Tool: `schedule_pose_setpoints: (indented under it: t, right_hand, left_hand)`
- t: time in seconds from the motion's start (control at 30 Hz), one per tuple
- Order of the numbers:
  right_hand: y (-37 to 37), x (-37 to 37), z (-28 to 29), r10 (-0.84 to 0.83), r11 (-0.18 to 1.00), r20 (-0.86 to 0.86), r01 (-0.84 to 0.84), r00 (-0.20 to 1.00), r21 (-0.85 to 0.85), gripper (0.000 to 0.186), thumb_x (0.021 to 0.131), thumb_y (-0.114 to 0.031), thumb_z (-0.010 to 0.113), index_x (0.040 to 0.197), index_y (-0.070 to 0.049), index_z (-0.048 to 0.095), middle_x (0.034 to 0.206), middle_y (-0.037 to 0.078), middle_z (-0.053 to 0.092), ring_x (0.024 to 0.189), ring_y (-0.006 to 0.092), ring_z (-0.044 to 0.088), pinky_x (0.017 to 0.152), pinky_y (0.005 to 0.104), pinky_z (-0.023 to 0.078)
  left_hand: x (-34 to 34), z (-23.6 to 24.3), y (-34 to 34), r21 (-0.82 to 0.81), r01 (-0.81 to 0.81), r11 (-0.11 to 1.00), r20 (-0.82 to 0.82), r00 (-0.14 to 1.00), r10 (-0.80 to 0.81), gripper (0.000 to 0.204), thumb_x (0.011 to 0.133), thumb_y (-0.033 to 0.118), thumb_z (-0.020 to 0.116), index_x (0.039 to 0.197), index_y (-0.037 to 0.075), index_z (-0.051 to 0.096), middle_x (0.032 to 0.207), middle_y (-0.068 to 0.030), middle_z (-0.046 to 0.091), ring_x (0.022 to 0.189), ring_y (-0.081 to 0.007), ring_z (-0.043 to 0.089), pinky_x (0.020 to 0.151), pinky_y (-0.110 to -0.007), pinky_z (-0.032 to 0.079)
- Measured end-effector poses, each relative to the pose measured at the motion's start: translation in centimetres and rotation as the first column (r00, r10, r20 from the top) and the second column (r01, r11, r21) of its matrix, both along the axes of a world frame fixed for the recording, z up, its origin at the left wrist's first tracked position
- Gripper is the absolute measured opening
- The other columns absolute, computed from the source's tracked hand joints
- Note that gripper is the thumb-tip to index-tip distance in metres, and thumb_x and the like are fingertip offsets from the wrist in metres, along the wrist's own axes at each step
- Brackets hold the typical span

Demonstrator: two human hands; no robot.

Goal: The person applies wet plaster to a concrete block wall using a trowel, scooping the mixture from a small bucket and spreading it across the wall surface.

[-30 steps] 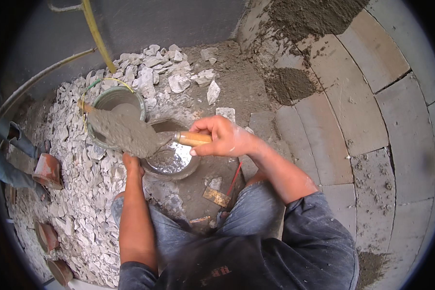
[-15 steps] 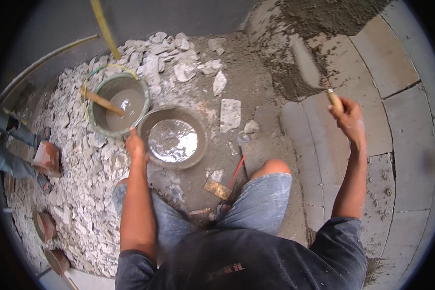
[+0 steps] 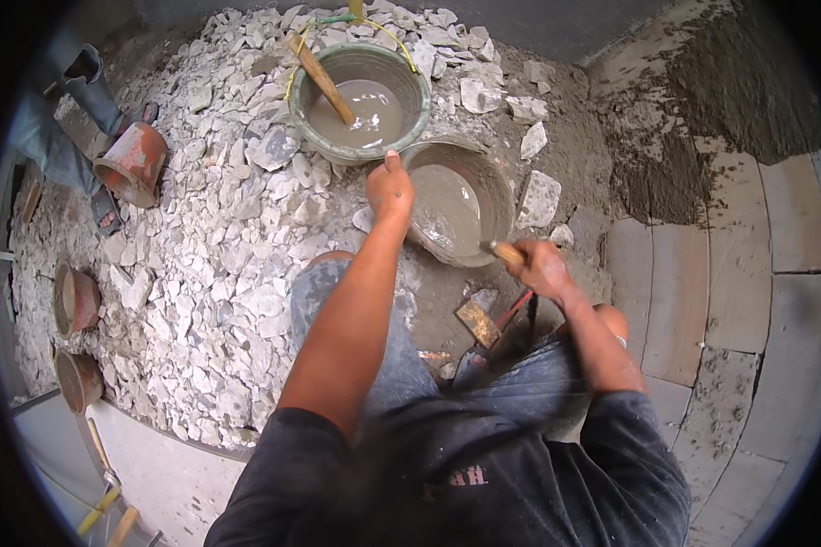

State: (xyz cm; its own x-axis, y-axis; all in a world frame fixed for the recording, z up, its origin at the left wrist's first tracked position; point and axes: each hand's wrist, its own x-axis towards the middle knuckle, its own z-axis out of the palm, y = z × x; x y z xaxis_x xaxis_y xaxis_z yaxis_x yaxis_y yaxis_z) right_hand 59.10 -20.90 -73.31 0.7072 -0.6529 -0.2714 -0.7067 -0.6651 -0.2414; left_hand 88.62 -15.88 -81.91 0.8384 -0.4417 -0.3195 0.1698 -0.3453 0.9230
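Note:
Wet grey mortar fills a round basin [image 3: 504, 187] in front of me. My left hand [image 3: 390, 191] is closed on the basin's left rim, thumb on top. In my right hand [image 3: 547, 272] is the wooden handle of a trowel [image 3: 509, 252], held at the basin's near right edge. The trowel's blade cannot be made out against the basin and mortar. Touching the basin at its far left, a green bucket [image 3: 306, 137] holds thin grey slurry, with a wooden stick [image 3: 324, 82] leaning in it.
Broken white rubble [image 3: 210, 310] covers the ground at left. Grey blocks [image 3: 734, 264] stand along the right, smeared with wet mortar [image 3: 748, 91] farther off. Reddish buckets [image 3: 134, 164] lie at left near another person's legs [image 3: 55, 146]. A hammer [image 3: 480, 324] lies between my knees.
My right hand has brought the trowel from the mortar-smeared blocks at right down to the basin. My left hand stays on the basin's rim. The view has shifted left.

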Motion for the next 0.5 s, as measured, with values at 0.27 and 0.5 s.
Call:
schedule_pose_setpoints:
  t: [0.27,0.5]
  right_hand:
    - [2.1,-1.0,1.4,-0.269,0.957,0.179,0.243,0.946,0.157,0.03,0.085,-0.021,0.076,0.108,-0.003,0.073,0.087,0.023,0.072,0.08,0.0397,0.071,0.073,0.0455,0.054]
    - [0.8,-2.1,3.5,-0.245,0.969,0.191,0.234,0.951,0.078,0.028,0.086,-0.022,0.072,0.107,-0.004,0.072,0.09,0.024,0.071,0.086,0.0424,0.07,0.078,0.0484,0.054]
  left_hand:
    - [0.4,1.3,0.4,-0.059,-0.021,0.998,-0.203,0.979,0.009,0.06,0.107,0.042,0.044,0.101,-0.01,0.072,0.101,-0.0306,0.072,0.095,-0.0458,0.067,0.088,-0.05,0.047]
    - [-0.2,-1.9,-1.4,-0.029,-0.046,0.999,-0.14,0.989,0.042,0.066,0.106,0.047,0.045,0.099,-0.013,0.07,0.101,-0.0319,0.071,0.093,-0.0459,0.066,0.087,-0.052,0.047]
